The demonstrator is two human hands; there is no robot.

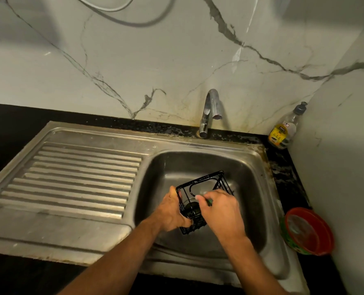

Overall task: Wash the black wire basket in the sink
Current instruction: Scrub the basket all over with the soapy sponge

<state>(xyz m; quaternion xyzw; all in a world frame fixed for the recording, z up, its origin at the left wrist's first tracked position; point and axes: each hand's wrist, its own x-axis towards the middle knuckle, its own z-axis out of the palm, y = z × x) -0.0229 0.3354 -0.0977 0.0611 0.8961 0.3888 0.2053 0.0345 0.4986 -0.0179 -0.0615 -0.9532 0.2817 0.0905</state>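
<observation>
Both hands meet at the black wire basket (200,201), tilted over the middle of the sink (255,167) bowl: left hand (172,211) grips its left side, right hand (219,209) pinches a green scrubber (209,201) against its near-right wires.

Dim, warm, yellowish light. Glare streaks the marble wall (238,54); the sink (251,167) basin lies shadowed. Hands slightly motion-blurred. Wide-angle bending toward the frame's edges; corners dark.
</observation>
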